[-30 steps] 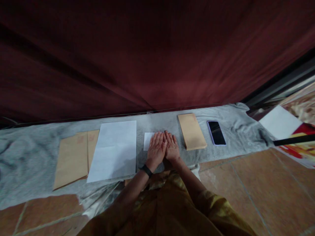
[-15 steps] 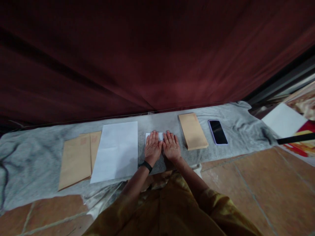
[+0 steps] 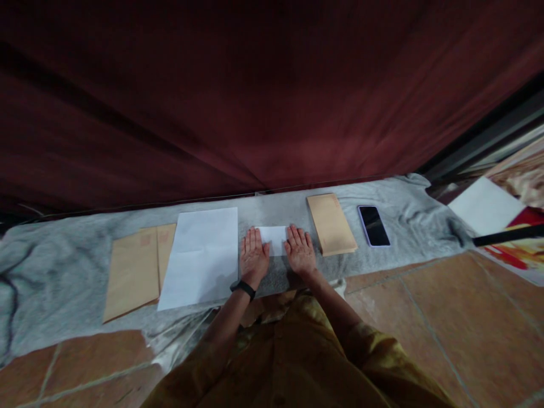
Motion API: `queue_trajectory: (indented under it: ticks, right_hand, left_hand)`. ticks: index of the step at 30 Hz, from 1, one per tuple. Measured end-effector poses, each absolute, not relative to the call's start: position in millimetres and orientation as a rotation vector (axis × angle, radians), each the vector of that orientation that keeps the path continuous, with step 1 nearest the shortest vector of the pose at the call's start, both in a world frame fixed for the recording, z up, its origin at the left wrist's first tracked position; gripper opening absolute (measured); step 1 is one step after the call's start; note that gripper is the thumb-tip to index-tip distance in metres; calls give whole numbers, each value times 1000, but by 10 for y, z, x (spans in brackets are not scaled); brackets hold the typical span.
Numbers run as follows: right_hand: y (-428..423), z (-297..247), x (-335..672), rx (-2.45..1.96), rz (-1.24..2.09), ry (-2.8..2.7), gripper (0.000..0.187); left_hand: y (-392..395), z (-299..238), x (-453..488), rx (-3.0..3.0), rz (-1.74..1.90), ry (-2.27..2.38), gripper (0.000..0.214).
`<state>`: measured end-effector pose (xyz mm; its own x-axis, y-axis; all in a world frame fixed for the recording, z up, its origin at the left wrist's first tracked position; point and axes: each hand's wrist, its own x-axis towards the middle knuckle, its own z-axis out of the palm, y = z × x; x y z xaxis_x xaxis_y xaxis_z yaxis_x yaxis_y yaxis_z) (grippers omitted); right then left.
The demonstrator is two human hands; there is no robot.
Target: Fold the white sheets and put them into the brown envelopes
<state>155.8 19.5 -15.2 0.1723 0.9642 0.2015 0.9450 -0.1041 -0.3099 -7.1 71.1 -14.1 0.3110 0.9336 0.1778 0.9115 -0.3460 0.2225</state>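
A small folded white paper (image 3: 273,239) lies on the grey cloth (image 3: 63,266) in front of me. My left hand (image 3: 253,256) lies flat with fingers stretched out on its left end. My right hand (image 3: 301,251) lies flat on its right end. A black band sits on my left wrist. Left of my hands rests a stack of white sheets (image 3: 201,255). To their right lies a stack of brown envelopes (image 3: 330,224).
More brown envelopes (image 3: 136,267) lie at the left, partly under the white sheets. A black phone (image 3: 373,225) rests right of the envelope stack. A dark red curtain (image 3: 255,96) hangs behind. Tiled floor (image 3: 446,317) and a white sheet (image 3: 484,205) are at the right.
My hands were together over the folded paper. They have slid apart, left hand leftward and right hand rightward, so the paper's middle now shows between them.
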Motion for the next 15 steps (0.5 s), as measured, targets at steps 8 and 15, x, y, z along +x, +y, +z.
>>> queue_trajectory:
  ticks: [8, 15]
  right_hand:
    - [153, -153, 1550, -2175, 81, -1708, 55]
    - [216, 15, 1440, -2302, 114, -1533, 49]
  left_hand:
    - [646, -140, -109, 2433, 460, 1810, 64]
    - [628, -130, -110, 2410, 468, 1805, 63]
